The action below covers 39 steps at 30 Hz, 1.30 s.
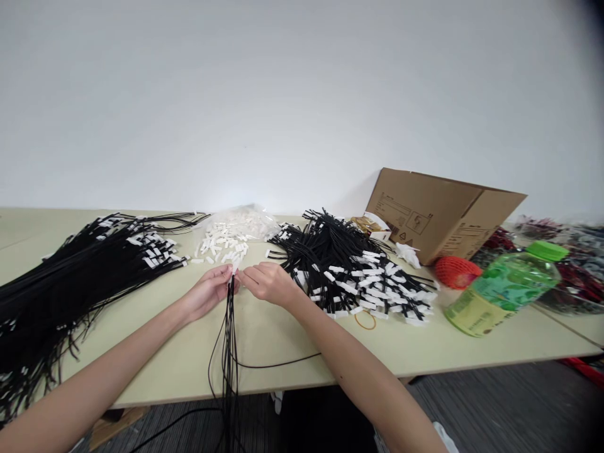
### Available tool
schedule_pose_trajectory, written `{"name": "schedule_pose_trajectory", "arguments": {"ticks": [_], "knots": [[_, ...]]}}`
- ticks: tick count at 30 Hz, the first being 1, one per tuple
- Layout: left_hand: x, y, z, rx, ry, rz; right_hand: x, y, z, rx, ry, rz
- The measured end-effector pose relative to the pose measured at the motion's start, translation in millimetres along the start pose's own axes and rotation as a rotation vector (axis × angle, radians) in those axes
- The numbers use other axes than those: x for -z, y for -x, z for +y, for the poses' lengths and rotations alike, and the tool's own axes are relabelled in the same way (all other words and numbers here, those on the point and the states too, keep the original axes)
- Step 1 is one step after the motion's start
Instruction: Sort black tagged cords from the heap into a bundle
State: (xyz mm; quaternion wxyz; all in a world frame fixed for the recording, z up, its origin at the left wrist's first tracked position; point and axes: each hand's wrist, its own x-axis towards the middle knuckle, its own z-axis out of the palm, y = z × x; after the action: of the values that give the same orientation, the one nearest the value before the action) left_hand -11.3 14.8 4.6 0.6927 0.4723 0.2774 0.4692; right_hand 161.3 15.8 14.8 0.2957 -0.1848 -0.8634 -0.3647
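My left hand (214, 289) is closed around the top of a bundle of thin black cables (229, 327), which hangs down over the table's front edge. White connector ends (234, 267) stick up above the fingertips. Close against it on the right, my right hand (268, 283) is pinched, its fingertips at the bundle's top; what lies between them is hidden. Just behind the hands, small white connector pieces (219, 242) lie loose in front of and inside a clear plastic bag (257, 221).
Black cables with white ends are heaped at left (85, 270) and right (325, 251). Further right are a cardboard box (425, 211), a red netted ball (457, 272), a green-capped bottle (507, 289) and a yellow rubber band (365, 319). A wall stands behind the table (283, 377).
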Motion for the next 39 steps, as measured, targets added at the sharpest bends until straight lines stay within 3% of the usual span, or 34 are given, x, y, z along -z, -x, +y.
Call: {"name": "schedule_pose_trajectory", "arguments": {"ticks": [8, 19, 29, 36, 39], "knots": [[1.4, 1, -1, -0.031, -0.048, -0.03, 0, -1, 0, 0.045, 0.008, -0.026], [-1.0, 1, -1, -0.002, 0.011, 0.028, -3, -3, -4, 0.044, 0.075, 0.195], [-4.1, 3, -1, -0.014, 0.011, 0.047, -2, -4, -6, 0.052, 0.075, 0.187], [-1.2, 2, -2, -0.013, 0.019, 0.044, -8, -5, -14, -0.146, -0.102, 0.052], [-2.4, 1, -1, -0.031, 0.014, 0.054, -9, -6, -17, -0.3, -0.333, 0.112]]}}
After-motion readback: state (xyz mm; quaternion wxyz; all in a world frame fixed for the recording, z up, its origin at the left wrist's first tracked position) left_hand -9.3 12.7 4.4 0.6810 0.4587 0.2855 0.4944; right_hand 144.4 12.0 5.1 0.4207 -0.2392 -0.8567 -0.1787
